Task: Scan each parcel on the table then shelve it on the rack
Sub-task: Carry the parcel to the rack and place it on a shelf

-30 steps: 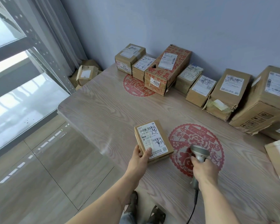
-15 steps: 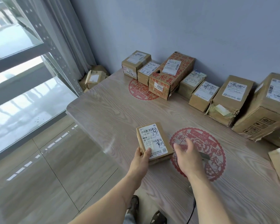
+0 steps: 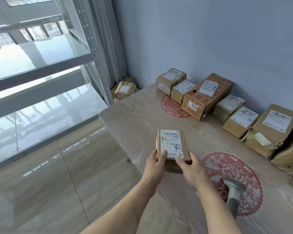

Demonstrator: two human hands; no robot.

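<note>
We hold one small parcel (image 3: 172, 144) between our two hands, lifted off the table (image 3: 135, 115) near its front left edge, its white label facing up with a barcode at the far end and black handwriting across it. Our left hand (image 3: 155, 168) grips the near left corner, thumb curled over the label and fingers out of sight underneath. Our right hand (image 3: 191, 169) takes the near right corner, thumb on top and fingers wrapped round the edge. One handheld scanner (image 3: 233, 191) lies on the table just right of our right wrist, resting on the nearer of two red paper-cut motifs (image 3: 215, 164); the farther motif (image 3: 169, 105) is partly covered by boxes. Along the wall we count six parcels plainly: a box marked 5144 (image 3: 170, 78), a smaller one (image 3: 182, 90) touching it, a long red-printed carton (image 3: 208, 97) stickered 4068, then three more labelled boxes (image 3: 227, 107), (image 3: 240, 122), (image 3: 272, 130) in a row. A seventh carton (image 3: 289, 157) is cut off at the right edge. The grey metal rack (image 3: 98, 78) stands to the left with glossy shelves, and one more box (image 3: 124, 90) sits on the floor between rack and table.
</note>
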